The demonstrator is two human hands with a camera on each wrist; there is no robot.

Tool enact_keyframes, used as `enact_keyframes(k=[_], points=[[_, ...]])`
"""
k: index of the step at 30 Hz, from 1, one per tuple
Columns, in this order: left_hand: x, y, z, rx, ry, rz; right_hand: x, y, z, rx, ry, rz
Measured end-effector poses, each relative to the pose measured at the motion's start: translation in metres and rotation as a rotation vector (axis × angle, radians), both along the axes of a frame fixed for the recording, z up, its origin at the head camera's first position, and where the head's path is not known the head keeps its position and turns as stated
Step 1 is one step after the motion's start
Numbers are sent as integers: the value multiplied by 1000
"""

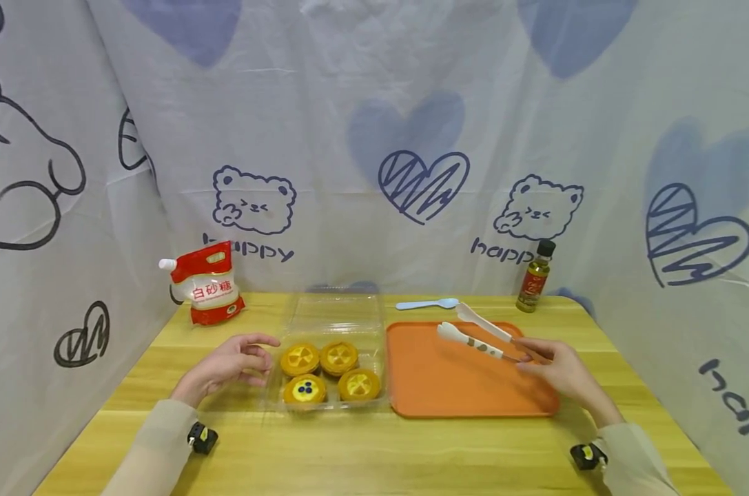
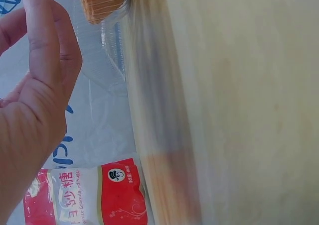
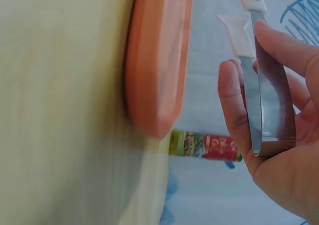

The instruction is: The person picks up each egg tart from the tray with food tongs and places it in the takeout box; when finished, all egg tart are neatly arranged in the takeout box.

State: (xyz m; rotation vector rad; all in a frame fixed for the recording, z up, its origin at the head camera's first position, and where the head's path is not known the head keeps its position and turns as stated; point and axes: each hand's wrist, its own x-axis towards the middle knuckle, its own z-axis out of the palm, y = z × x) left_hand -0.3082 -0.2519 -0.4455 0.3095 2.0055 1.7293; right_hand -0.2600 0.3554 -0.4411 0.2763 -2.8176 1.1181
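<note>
My right hand (image 1: pixel 557 368) grips metal tongs with white tips (image 1: pixel 470 340) above the orange tray (image 1: pixel 473 386); in the right wrist view thumb and fingers lie on the two metal arms, whose ends stand apart with nothing between them. Several egg tarts (image 1: pixel 339 357) sit in a clear plastic box (image 1: pixel 333 324) with its lid raised at the back; one tart (image 1: pixel 304 390) bears dark berries. Beside the box's left edge is my left hand (image 1: pixel 234 362), holding nothing, fingers loosely bent; whether a fingertip touches the box I cannot tell.
At the back left stands a red-and-white sugar bag (image 1: pixel 213 286) with a white cap. A pale blue spoon (image 1: pixel 426 304) lies behind the tray. An oil bottle (image 1: pixel 535 277) with a black cap stands at the back right. Printed cloth (image 1: pixel 331 207) hangs behind the wooden table (image 1: pixel 324 455).
</note>
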Motion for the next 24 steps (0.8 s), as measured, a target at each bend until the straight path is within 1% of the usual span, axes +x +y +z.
enact_keyframes(k=[4,6,12,17,24], points=[[0,-1,0,2,-8,-4,4,8,-3,9,25,-26],[0,-1,0,5,-6,-7,6,13,-4,-6,28,-31],[0,0,1,-1,-8,-8,14,27,-8,-80,-30,-79],[0,-1,0,-1,-7,-9,18,36,-10,-79,-53,-109],[-1,-1,-1,4,-6,-11,21,48,-16,-124,-76,-88]])
